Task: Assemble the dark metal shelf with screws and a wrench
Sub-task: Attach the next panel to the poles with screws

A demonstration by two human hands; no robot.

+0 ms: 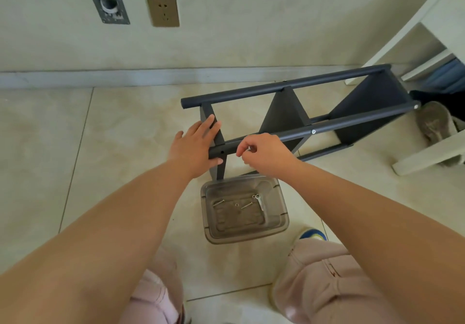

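The dark metal shelf (pixel 284 112) lies on its side on the tiled floor, its poles running left to right. My left hand (pixel 195 145) holds the left end of the near pole (pixel 352 122), thumb under it and fingers over the end panel; a bare screw hole (pixel 222 152) shows there. My right hand (pixel 264 151) hovers at the same pole just right of the hole, fingertips pinching a small silvery screw. A clear plastic tub (pixel 244 209) in front of the shelf holds two screws (pixel 246 206), a nut and a small wrench (pixel 260 201).
A wall with a socket (pixel 163 11) and a skirting board runs behind the shelf. A white chair or stool frame (pixel 427 155) stands at the right, with a grey slipper (pixel 435 122) under it. My knees in pink trousers are at the bottom.
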